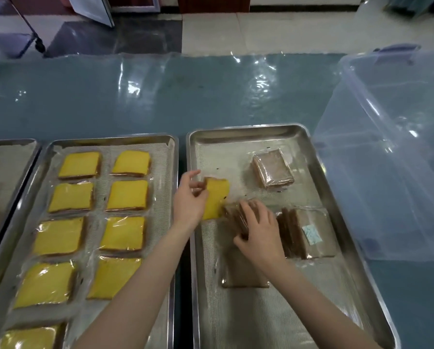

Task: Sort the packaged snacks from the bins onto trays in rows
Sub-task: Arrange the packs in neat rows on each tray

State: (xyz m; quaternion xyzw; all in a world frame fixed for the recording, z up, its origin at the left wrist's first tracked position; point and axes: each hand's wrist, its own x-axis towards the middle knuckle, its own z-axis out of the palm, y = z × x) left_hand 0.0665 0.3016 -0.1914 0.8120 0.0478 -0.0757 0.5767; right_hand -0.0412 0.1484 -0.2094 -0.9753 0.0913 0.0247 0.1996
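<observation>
Over the right tray (246, 131), our left hand (188, 200) pinches a wrapped yellow cake slice (217, 195) while our right hand (260, 233) curls its fingers around a wrapped brown cake slice (232, 213).

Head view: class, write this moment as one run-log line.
left hand holds yellow snack over right tray | right hand grips brown snack | left tray: yellow snacks in rows | clear bin beside right tray

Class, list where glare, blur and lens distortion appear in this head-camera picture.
Head view: glare streaks on the plastic table cover; motion blur smears the right hand and the brown packets it grips; the wide-angle lens bows the rim of the right tray.
</observation>
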